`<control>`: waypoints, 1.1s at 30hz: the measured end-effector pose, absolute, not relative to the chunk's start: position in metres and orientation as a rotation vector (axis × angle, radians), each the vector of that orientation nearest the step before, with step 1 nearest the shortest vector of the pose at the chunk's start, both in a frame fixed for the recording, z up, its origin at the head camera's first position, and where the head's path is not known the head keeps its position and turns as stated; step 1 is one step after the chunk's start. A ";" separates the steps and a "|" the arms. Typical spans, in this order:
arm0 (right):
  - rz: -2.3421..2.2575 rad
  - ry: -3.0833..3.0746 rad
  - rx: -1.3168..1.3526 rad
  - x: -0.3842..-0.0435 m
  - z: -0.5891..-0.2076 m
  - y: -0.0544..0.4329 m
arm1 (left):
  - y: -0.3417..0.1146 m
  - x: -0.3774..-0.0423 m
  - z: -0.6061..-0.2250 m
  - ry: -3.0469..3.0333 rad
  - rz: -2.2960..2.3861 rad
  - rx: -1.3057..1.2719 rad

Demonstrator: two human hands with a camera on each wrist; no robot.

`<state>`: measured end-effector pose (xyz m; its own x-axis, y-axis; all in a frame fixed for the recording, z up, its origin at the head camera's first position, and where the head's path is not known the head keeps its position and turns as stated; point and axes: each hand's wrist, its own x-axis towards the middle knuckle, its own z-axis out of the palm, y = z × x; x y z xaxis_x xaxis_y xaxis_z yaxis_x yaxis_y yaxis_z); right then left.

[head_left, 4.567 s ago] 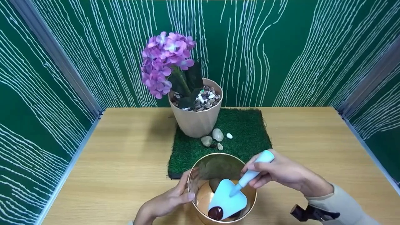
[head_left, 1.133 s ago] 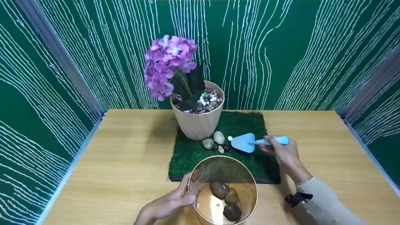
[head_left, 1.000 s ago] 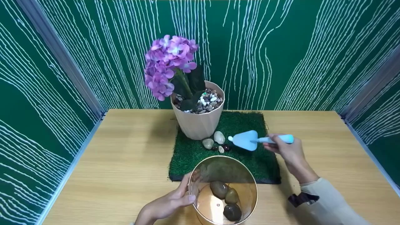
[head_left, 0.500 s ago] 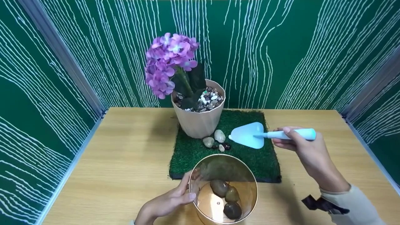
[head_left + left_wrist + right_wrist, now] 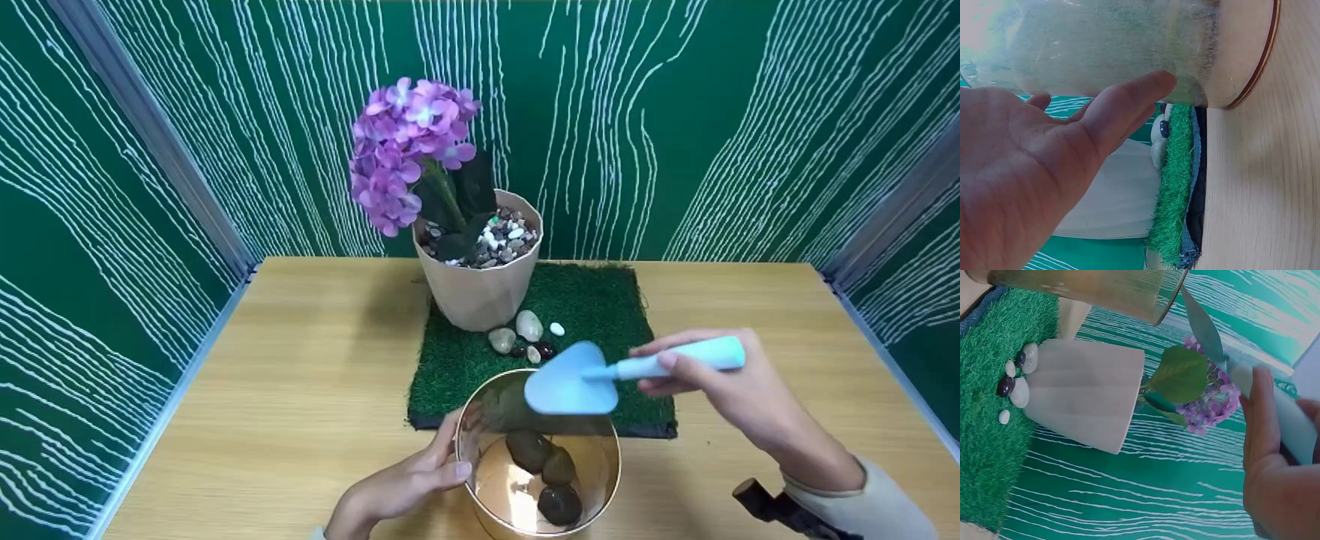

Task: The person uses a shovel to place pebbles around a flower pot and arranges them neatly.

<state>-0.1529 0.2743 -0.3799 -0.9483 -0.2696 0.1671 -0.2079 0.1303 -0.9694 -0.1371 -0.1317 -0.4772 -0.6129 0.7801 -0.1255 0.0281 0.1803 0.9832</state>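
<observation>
My left hand (image 5: 405,480) holds the side of a clear, gold-rimmed container (image 5: 598,469), thumb on the near side. In the left wrist view a finger of that hand (image 5: 1033,152) presses against the clear wall. Several dark, smooth stones (image 5: 527,450) lie at the container's bottom. My right hand (image 5: 720,382) grips the handle of a light-blue trowel (image 5: 574,386), whose blade hangs over the container's far rim with nothing visible on it. In the right wrist view the blade (image 5: 1203,329) appears edge-on beside the rim.
Behind the container lies an artificial grass mat (image 5: 600,300) bearing a beige pot (image 5: 480,296) with purple flowers (image 5: 405,150) and gravel. Before the pot sit pale stones (image 5: 529,325), a dark red stone (image 5: 547,350) and a white pebble (image 5: 557,329). Green walls enclose the wooden table (image 5: 300,360).
A dark red stone went from the trowel in the container to the mat. The trowel then drew right, away from the white pebble, and came back over the container's rim. The left hand stays put.
</observation>
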 end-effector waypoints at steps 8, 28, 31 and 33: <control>-1.770 2.297 -0.915 -0.153 -0.387 0.261 | -0.132 -0.138 -0.477 1.811 1.492 0.778; -1.451 2.443 -1.082 -0.154 -0.386 0.233 | -0.131 -0.139 -0.477 1.777 1.501 0.777; -1.422 2.457 -1.105 -0.154 -0.386 0.227 | -0.132 -0.139 -0.476 1.767 1.503 0.777; -1.406 2.467 -1.109 -0.154 -0.386 0.224 | -0.132 -0.138 -0.476 1.765 1.501 0.781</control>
<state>-0.1536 0.2241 -0.3864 -0.7315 -0.6307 0.2592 -0.5445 0.3114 -0.7788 -0.1384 -0.1319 -0.4762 -0.5869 0.8012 -0.1168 0.0136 0.1540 0.9880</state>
